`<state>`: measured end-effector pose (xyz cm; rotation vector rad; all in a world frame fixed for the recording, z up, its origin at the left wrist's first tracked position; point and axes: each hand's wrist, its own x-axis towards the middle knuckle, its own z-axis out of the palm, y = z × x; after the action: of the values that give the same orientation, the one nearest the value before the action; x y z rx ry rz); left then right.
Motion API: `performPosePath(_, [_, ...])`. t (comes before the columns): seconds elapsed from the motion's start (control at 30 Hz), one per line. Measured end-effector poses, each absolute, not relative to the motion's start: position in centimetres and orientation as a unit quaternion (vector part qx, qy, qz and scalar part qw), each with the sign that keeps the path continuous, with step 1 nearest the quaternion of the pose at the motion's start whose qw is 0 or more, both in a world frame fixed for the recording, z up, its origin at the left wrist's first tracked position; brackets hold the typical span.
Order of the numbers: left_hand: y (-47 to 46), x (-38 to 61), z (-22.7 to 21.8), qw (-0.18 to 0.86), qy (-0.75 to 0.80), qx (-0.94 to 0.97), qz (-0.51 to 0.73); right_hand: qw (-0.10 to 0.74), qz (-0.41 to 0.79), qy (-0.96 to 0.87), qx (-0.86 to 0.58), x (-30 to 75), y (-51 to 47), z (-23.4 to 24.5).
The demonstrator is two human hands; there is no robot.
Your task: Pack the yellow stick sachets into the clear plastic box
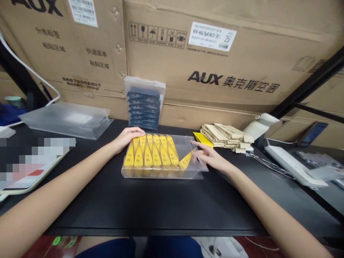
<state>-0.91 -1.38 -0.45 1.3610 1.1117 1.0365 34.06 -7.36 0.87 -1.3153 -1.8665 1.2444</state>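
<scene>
A clear plastic box (pixel 188 143) lies on its side in the middle of the black table (pixel 161 204). Inside it stands a row of several yellow wedge-shaped packets (pixel 152 154). My left hand (pixel 128 138) rests on the box's left end, fingers curled over the first packets. My right hand (pixel 208 156) is at the box's open right end, fingers spread, touching a tilted yellow packet (pixel 186 161) that leans at the end of the row.
A second clear box with dark blue packets (pixel 144 104) stands upright against large cardboard cartons (pixel 215 57). An empty clear box (pixel 67 120) lies at the left. A stack of tan folded cartons (pixel 227 136) and a loose yellow packet (pixel 202 139) lie at the right, beside a white device (pixel 290 161).
</scene>
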Motion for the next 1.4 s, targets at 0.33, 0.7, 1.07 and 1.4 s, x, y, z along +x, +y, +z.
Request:
performPosePath(0.33, [-1.7, -0.8, -0.1, 0.512, 0.467, 0.574, 0.436, 0.298, 0.433, -0.690, -0.497, 33.9, -7.1, 0.0])
performPosePath(0.7, [-1.8, -0.7, -0.1, 0.520, 0.454, 0.591, 0.417, 0.336, 0.493, -0.627, -0.501, 33.5, -7.4, 0.3])
performPosePath(1.07, [-1.9, -0.6, 0.0, 0.525, 0.455, 0.585, 0.418, 0.284, 0.602, -0.590, -0.456, 34.6, -6.9, 0.2])
performPosePath(1.4, [-2.0, -0.5, 0.2, 0.525, 0.460, 0.581, 0.419, 0.289, 0.677, -0.540, -0.408, 34.4, -7.0, 0.3])
